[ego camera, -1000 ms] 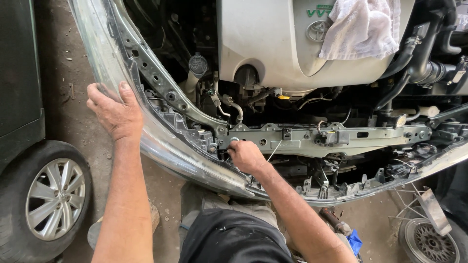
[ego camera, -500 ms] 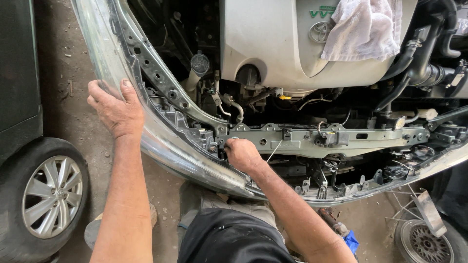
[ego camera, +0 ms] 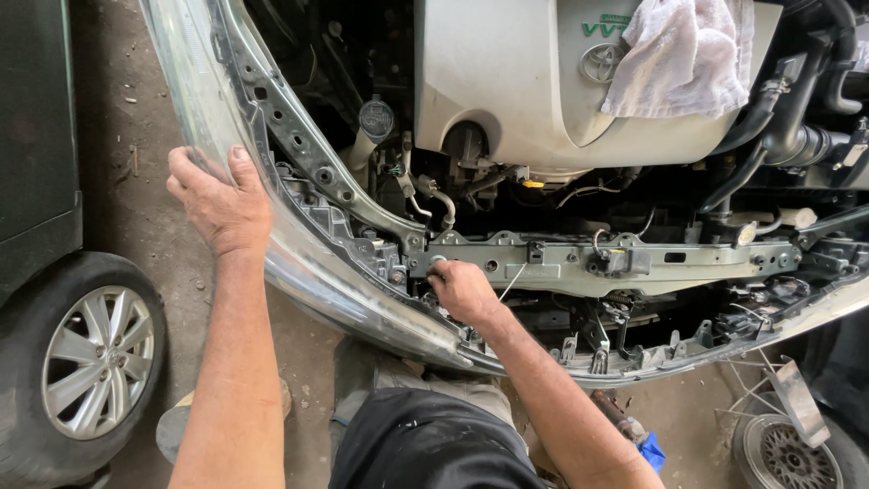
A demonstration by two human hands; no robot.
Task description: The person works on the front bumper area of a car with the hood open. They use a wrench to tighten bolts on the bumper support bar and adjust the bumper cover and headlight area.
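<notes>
Leftmost, the left hand [ego camera: 220, 204] lies flat, fingers spread, gripping nothing, on the silver bumper [ego camera: 299, 272], which curves from above that hand down and rightward. Right of it, the right hand [ego camera: 463, 292] is curled around a small fastener on the grey crossbar [ego camera: 579, 258], which runs sideways. Beyond, a white rag [ego camera: 683, 54] rests on the engine cover [ego camera: 516, 81].

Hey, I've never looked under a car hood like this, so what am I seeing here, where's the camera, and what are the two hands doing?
The camera sits on the person's head, looking down into a car's open engine bay. The left hand rests flat on the silver bumper edge. The right hand reaches to the grey metal crossbar at the front; whether it grips anything is hidden. Behind lies the silver engine cover with a white rag on it. At left is another car's wheel.
</notes>
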